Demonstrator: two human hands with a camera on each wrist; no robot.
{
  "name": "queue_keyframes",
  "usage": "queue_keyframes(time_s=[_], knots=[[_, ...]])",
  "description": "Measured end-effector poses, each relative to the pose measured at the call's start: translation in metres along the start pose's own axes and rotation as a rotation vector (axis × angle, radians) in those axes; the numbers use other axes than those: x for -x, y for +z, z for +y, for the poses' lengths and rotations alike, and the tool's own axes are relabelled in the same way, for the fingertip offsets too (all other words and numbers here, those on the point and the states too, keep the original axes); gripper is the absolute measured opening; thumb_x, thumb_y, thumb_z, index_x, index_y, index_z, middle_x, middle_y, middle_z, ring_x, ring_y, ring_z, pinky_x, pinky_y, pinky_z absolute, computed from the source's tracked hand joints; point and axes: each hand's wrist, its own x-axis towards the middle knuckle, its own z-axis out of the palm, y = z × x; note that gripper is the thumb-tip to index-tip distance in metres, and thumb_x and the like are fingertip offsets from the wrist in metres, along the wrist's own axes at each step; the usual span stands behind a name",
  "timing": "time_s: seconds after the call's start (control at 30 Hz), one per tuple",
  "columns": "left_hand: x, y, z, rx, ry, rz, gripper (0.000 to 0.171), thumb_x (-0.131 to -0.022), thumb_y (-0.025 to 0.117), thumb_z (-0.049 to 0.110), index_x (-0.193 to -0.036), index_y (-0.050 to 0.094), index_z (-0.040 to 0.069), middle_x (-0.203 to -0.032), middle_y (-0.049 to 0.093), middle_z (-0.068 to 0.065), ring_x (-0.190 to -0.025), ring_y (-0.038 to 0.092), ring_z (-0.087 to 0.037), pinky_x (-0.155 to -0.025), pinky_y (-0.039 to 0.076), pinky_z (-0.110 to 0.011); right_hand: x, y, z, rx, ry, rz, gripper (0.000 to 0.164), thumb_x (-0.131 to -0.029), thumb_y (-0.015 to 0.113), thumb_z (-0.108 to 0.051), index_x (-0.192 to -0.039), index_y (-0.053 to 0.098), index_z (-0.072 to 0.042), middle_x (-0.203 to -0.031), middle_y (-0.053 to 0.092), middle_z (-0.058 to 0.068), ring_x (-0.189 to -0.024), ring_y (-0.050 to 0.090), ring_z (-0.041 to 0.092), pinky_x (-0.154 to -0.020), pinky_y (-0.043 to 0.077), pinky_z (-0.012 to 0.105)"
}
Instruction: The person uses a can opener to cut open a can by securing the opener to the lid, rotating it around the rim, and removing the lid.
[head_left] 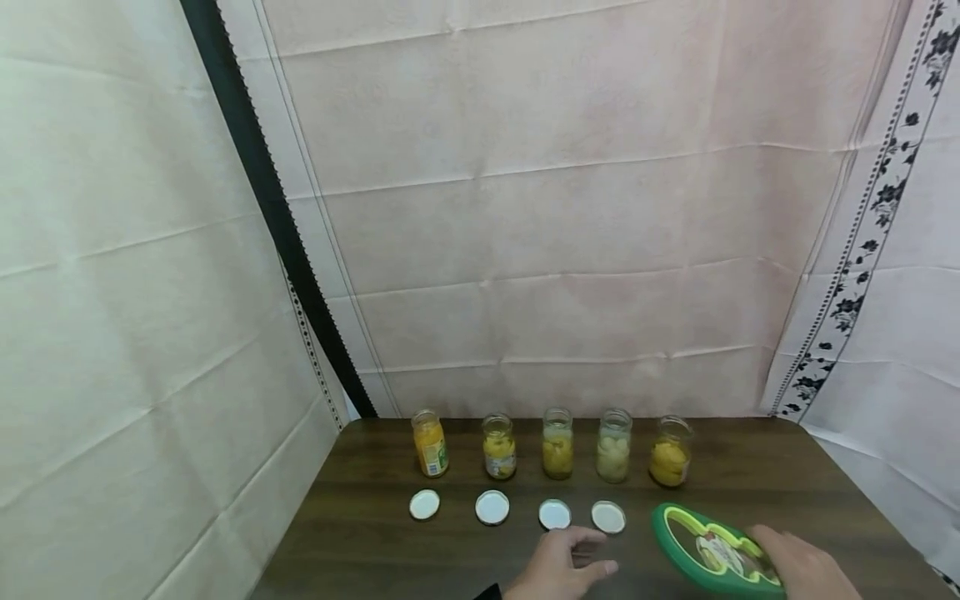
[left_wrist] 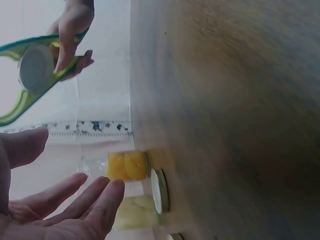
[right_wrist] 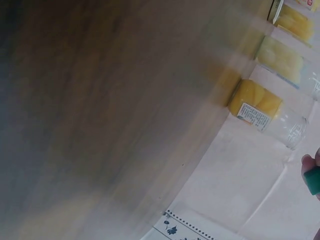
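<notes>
My right hand [head_left: 808, 568] grips a green jar opener [head_left: 678, 546] with a lime-coloured toothed inside, raised over the right part of the table. A round lid [left_wrist: 36, 68] sits between the opener's arms in the left wrist view. Only fingertips [right_wrist: 307, 163] and a bit of green show at the right wrist view's edge. Fingers apart and holding nothing, my left hand [head_left: 558, 567] hovers near two white-faced lids [head_left: 608, 517]. Behind the opener stands a lidless glass jar [head_left: 670, 460] of yellow fruit.
More uncapped jars, among them one with orange contents [head_left: 430, 444] and one with pale contents [head_left: 613, 450], line the back of the brown wooden table [head_left: 360, 533]. Lids lie in front of them, such as the leftmost lid [head_left: 424, 504]. Hanging cloth [head_left: 562, 217] encloses the back and sides.
</notes>
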Motion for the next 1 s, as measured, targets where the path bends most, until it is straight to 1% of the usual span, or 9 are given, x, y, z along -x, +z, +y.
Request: queue_keyframes(time_s=[0.17,0.3,0.4,0.47,0.57,0.63,0.77,0.87,1.0], knots=[[0.002,-0.01,-0.009,0.036,0.045,-0.002,0.035,-0.103,0.073,0.021,-0.134,0.07,0.005,-0.132,0.073,-0.01,-0.12,0.071,-0.019,-0.1,0.059,-0.031,0.003,0.002,-0.003,0.007,-0.1,0.168,0.081,-0.067,0.092,-0.067,-0.123,0.065,-0.015,-0.093,0.064,-0.012,-0.079,0.048,-0.012,-0.065,0.047,0.023],[0.003,-0.011,-0.011,0.073,0.098,-0.041,0.036,-0.105,0.071,0.024,-0.134,0.071,0.003,-0.127,0.077,-0.008,-0.112,0.073,-0.009,-0.097,0.059,-0.027,0.004,-0.001,-0.007,0.007,-0.128,0.177,0.084,-0.065,0.093,-0.067,-0.125,0.066,-0.014,-0.097,0.066,-0.01,-0.083,0.051,-0.011,-0.067,0.05,0.024],[0.004,-0.009,-0.007,0.129,0.121,-0.089,0.034,-0.106,0.069,0.025,-0.134,0.073,0.006,-0.126,0.079,-0.006,-0.112,0.074,-0.009,-0.096,0.06,-0.025,0.003,-0.003,-0.019,-0.012,-0.136,0.161,0.087,-0.065,0.093,-0.069,-0.125,0.066,-0.013,-0.098,0.067,-0.01,-0.084,0.053,-0.01,-0.068,0.051,0.024],[0.005,-0.007,-0.002,0.165,0.123,-0.159,0.036,-0.108,0.065,0.03,-0.138,0.071,0.011,-0.131,0.077,-0.005,-0.116,0.074,-0.009,-0.098,0.06,-0.026,0.003,-0.006,-0.031,-0.012,-0.113,0.119,0.088,-0.066,0.09,-0.074,-0.127,0.066,-0.015,-0.099,0.067,-0.011,-0.085,0.052,-0.011,-0.07,0.051,0.024],[0.007,-0.002,0.005,0.23,0.149,-0.275,0.045,-0.111,0.058,0.038,-0.145,0.065,0.009,-0.142,0.072,-0.009,-0.123,0.071,-0.009,-0.102,0.058,-0.026,0.004,-0.007,-0.048,0.006,-0.16,0.141,0.089,-0.065,0.088,-0.079,-0.125,0.067,-0.017,-0.099,0.065,-0.014,-0.085,0.051,-0.011,-0.069,0.051,0.024],[0.011,0.003,0.008,0.308,0.127,-0.345,0.061,-0.111,0.055,0.048,-0.145,0.06,-0.003,-0.133,0.074,-0.008,-0.115,0.072,-0.006,-0.098,0.058,-0.026,0.005,-0.007,-0.06,0.02,-0.208,0.168,0.087,-0.065,0.087,-0.08,-0.123,0.067,-0.019,-0.1,0.064,-0.018,-0.084,0.049,-0.012,-0.069,0.05,0.023],[0.023,0.011,0.014,0.469,0.028,-0.436,0.075,-0.108,0.048,0.065,-0.145,0.058,0.001,-0.118,0.072,0.007,-0.106,0.071,-0.002,-0.099,0.058,-0.027,0.005,-0.004,-0.08,0.021,-0.372,0.336,0.066,-0.07,0.092,-0.066,-0.112,0.069,-0.021,-0.096,0.063,-0.023,-0.082,0.046,-0.014,-0.064,0.048,0.021],[0.029,0.013,0.023,0.564,0.028,-0.497,0.064,-0.109,0.046,0.065,-0.151,0.056,0.017,-0.122,0.07,0.014,-0.111,0.07,-0.002,-0.107,0.057,-0.032,0.005,-0.004,-0.091,0.029,-0.418,0.407,0.064,-0.069,0.093,-0.065,-0.108,0.069,-0.02,-0.093,0.061,-0.023,-0.08,0.043,-0.014,-0.063,0.048,0.021],[0.033,0.012,0.039,0.608,0.11,-0.541,0.056,-0.112,0.047,0.057,-0.149,0.057,0.017,-0.123,0.071,0.015,-0.113,0.07,-0.001,-0.113,0.055,-0.034,0.006,-0.005,-0.098,0.035,-0.362,0.412,0.077,-0.063,0.09,-0.078,-0.107,0.069,-0.019,-0.093,0.061,-0.022,-0.079,0.043,-0.013,-0.064,0.05,0.022]])
